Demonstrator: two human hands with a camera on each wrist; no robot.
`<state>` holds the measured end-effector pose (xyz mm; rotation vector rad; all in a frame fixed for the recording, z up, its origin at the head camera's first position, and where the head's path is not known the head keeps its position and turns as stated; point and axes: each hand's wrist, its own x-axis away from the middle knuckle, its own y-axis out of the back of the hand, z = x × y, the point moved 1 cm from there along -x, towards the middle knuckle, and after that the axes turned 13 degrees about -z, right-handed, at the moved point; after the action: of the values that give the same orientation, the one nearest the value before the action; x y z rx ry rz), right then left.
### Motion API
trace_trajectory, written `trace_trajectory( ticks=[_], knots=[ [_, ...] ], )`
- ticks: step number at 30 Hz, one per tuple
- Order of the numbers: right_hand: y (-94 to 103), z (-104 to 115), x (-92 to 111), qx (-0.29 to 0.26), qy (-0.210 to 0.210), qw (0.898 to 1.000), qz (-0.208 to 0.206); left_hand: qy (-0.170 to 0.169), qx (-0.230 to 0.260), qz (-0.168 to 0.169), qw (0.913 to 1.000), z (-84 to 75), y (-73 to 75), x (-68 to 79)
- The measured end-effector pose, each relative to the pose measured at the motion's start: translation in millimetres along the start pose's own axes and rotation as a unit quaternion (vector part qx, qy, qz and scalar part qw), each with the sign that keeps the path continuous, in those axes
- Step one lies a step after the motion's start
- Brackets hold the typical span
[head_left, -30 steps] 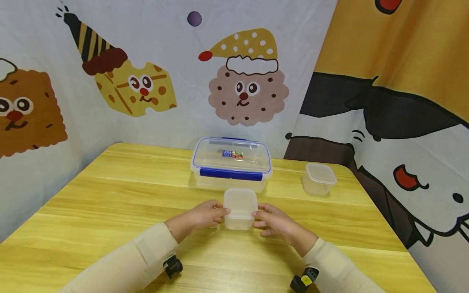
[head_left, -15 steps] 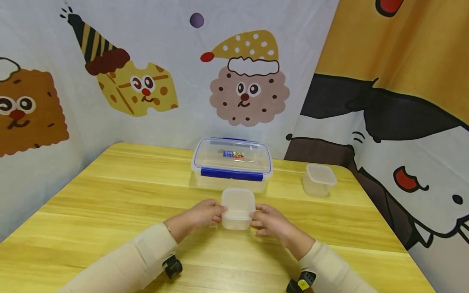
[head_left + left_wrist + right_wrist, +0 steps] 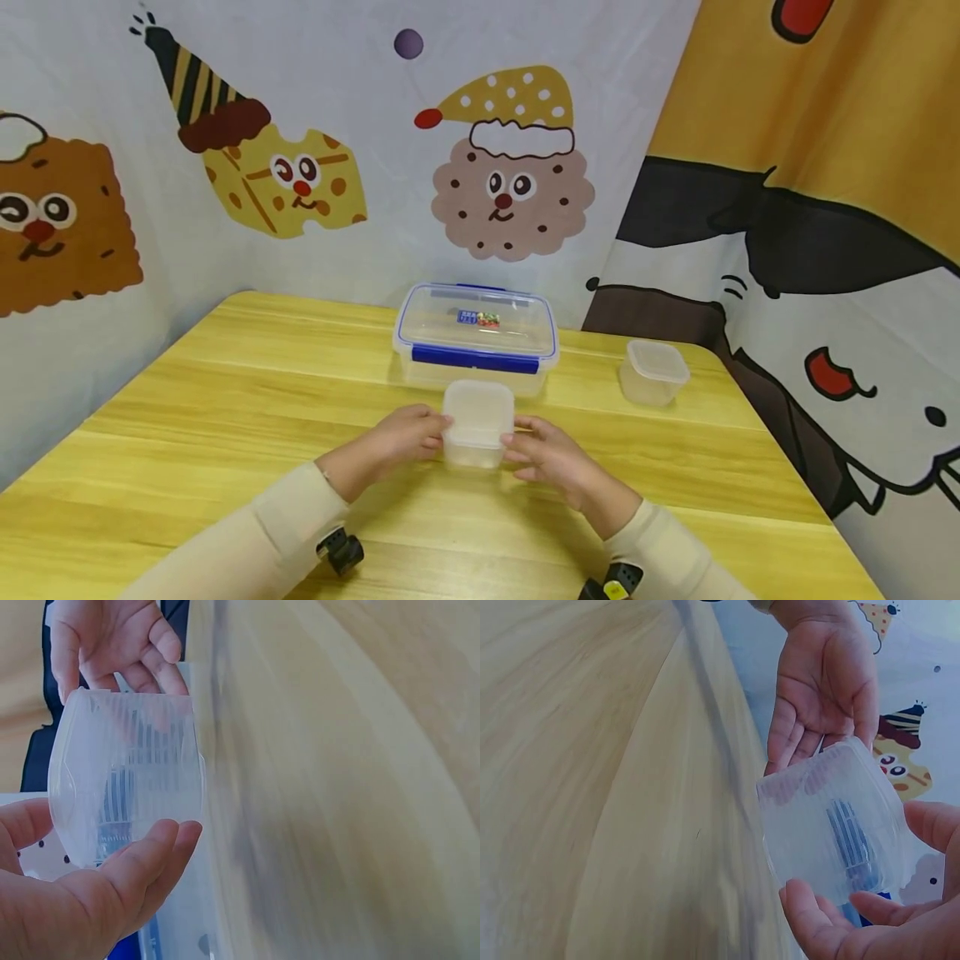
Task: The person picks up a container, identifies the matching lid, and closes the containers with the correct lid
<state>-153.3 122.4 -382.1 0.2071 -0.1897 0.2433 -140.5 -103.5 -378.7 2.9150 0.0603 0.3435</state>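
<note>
A small translucent plastic food container (image 3: 478,417) with a lid is held between both hands in front of the large box. My left hand (image 3: 408,437) grips its left side, thumb at the lid's edge and fingers along the wall. On the opposite side my right hand (image 3: 551,458) holds it the same way, fingertips against the wall. In the left wrist view the container (image 3: 127,765) shows ribbed, see-through sides, with the right hand (image 3: 116,641) beyond it. The right wrist view shows the container (image 3: 832,825) close over the wooden table (image 3: 630,787).
Behind the held container stands a large clear box (image 3: 476,333) with a blue-edged lid and blue clips. A second small lidded container (image 3: 654,372) sits at the back right of the wooden table (image 3: 247,400). A cartoon-printed cloth (image 3: 390,167) hangs behind the table.
Both hands have shifted the small container a little to the left and slightly away from me. The large box and the second container stay put.
</note>
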Motion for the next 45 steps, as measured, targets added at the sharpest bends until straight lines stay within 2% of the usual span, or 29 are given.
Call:
trace_trajectory(
  ticks=[9,17,25,45],
  knots=[
    [-15.3,4.1,-1.9,-0.015,0.004,1.000,-0.005,-0.012,-0.020,-0.018,0.9996,1.2,14.7,2.6],
    [-29.7,8.3,-3.7,-0.021,0.007,1.000,-0.005,-0.020,-0.011,-0.029,0.9993,3.3,29.1,9.1],
    [-42.4,12.2,-6.1,-0.031,0.008,0.999,-0.006,-0.028,0.015,-0.048,0.9984,6.0,36.0,12.7],
    [-69.8,30.1,-17.6,-0.056,0.004,0.998,0.017,-0.045,0.011,-0.046,0.9979,3.5,67.2,19.6]
  ],
)
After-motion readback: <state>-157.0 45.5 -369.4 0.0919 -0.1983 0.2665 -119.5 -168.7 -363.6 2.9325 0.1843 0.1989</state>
